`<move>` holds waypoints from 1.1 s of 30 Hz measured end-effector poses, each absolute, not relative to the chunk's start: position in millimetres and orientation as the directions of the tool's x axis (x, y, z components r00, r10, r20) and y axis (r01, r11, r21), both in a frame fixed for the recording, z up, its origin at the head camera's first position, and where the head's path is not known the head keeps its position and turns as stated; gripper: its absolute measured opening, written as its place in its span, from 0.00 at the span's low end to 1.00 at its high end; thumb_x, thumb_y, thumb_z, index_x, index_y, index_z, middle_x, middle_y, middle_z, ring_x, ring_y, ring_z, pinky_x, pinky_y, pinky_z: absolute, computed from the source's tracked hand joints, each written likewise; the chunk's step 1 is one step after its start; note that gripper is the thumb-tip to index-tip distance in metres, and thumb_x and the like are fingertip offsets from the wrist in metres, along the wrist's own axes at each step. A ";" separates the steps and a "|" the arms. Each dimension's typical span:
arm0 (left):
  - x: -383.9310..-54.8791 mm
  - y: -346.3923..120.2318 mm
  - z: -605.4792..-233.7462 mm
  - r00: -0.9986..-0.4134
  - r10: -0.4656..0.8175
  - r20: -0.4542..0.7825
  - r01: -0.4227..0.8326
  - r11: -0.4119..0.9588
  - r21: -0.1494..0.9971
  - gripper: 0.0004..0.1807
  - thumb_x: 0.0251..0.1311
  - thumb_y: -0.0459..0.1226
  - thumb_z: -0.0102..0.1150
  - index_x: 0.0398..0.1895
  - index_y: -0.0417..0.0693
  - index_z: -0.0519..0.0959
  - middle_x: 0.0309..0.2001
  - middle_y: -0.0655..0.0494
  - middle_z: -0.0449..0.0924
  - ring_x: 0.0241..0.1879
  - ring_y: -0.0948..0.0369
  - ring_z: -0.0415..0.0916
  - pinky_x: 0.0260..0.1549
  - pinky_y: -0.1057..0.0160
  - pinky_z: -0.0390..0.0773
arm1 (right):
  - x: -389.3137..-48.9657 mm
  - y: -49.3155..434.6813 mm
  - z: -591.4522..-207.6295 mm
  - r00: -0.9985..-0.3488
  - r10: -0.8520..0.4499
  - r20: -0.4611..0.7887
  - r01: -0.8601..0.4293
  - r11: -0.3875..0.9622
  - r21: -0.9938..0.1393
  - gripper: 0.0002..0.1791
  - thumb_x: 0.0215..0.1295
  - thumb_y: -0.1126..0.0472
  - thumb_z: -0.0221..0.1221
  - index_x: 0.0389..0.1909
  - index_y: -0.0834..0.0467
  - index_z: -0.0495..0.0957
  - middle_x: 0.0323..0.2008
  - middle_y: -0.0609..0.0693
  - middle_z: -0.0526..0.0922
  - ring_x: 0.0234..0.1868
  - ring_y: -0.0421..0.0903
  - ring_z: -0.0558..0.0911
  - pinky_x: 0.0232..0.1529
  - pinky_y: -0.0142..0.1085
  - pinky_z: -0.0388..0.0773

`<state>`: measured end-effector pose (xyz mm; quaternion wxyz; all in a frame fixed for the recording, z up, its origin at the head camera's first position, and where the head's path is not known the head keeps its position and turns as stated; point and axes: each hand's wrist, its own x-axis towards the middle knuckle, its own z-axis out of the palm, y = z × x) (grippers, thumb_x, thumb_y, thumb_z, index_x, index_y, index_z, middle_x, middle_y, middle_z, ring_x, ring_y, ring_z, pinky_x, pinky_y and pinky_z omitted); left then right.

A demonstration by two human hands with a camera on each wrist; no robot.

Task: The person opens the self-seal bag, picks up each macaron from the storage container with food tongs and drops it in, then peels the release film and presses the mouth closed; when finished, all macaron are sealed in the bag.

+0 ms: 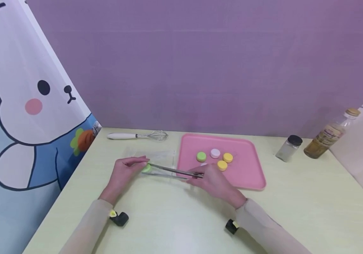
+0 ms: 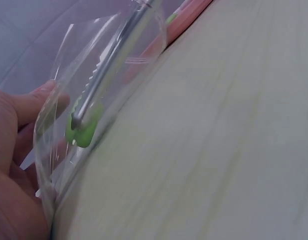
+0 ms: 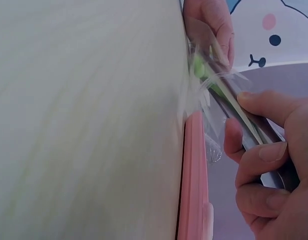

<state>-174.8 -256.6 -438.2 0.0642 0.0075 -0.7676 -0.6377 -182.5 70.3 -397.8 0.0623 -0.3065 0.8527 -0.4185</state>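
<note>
My left hand (image 1: 125, 173) grips a clear plastic bag (image 2: 51, 165) near its closed end, fingers on one side of the film. My right hand (image 1: 214, 180) holds metal tongs (image 1: 175, 171) around their handle part, thumb on top and fingers curled beneath. The tongs reach leftward into the bag, their serrated tips at a green macaron (image 2: 85, 127) inside it. On the pink tray (image 1: 254, 173) lie another green macaron (image 1: 201, 156), a pale pink macaron (image 1: 215, 153) and two yellow macarons (image 1: 228, 157). A further pale piece there is mostly hidden by my right hand.
A whisk (image 1: 137, 135) with a white handle lies at the back left of the table (image 1: 168, 218). To the right stand a small jar (image 1: 287, 150) with a black lid and a corked bottle (image 1: 327, 137). A purple backdrop (image 1: 200, 70) rises behind the table.
</note>
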 end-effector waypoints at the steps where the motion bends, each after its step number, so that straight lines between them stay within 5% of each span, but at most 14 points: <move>1: -175.1 -256.7 -438.6 -0.992 -0.094 0.088 0.069 0.185 0.980 0.15 0.61 0.36 0.72 0.49 0.38 0.86 0.53 0.47 0.85 0.63 0.54 0.75 0.69 0.56 0.66 | -183.1 69.4 -398.1 -0.801 -0.580 0.149 -0.472 0.459 -0.753 0.12 0.62 0.59 0.71 0.45 0.57 0.89 0.27 0.37 0.86 0.15 0.33 0.63 0.14 0.25 0.55; 18: -174.0 -252.3 -435.1 -0.989 -0.090 0.115 0.095 0.200 0.975 0.13 0.60 0.37 0.73 0.45 0.39 0.87 0.50 0.49 0.86 0.58 0.56 0.80 0.64 0.64 0.72 | -187.2 60.0 -400.7 -0.788 -0.601 0.134 -0.474 0.453 -0.755 0.11 0.62 0.57 0.71 0.45 0.54 0.89 0.29 0.36 0.87 0.17 0.32 0.69 0.14 0.25 0.57; 33: -172.5 -254.4 -435.8 -0.990 -0.113 0.083 0.060 0.196 0.979 0.15 0.59 0.37 0.73 0.48 0.40 0.87 0.51 0.49 0.86 0.59 0.54 0.78 0.67 0.56 0.68 | -186.5 62.6 -401.1 -0.799 -0.591 0.111 -0.473 0.505 -0.722 0.15 0.60 0.56 0.73 0.49 0.51 0.88 0.27 0.34 0.85 0.16 0.32 0.69 0.14 0.25 0.57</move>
